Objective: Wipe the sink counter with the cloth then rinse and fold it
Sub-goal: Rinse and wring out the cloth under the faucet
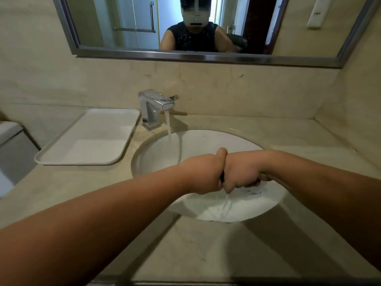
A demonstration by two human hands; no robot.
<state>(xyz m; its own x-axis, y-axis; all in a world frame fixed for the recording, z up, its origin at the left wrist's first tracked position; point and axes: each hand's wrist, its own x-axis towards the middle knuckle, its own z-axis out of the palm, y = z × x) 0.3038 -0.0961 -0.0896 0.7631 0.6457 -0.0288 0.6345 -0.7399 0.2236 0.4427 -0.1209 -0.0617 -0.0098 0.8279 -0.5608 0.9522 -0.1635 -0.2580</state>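
Over the white sink basin (198, 141) my left hand (204, 172) and my right hand (241, 174) are pressed fist to fist, both curled tight round the cloth. Only a dark sliver of the cloth (222, 176) shows between the fists, with another dark bit under my right palm. Water streams down from the fists into the basin. The chrome faucet (154, 106) at the back is running, and its stream falls into the basin behind and left of my hands. The beige marble counter (198, 244) surrounds the basin.
A white rectangular tray (61, 157) lies on the counter left of the faucet. A framed mirror (185, 56) hangs above the backsplash. A side wall closes the counter on the right, with a wall socket (317, 13) high up. A grey-white fixture (10, 133) stands beyond the counter's left edge.
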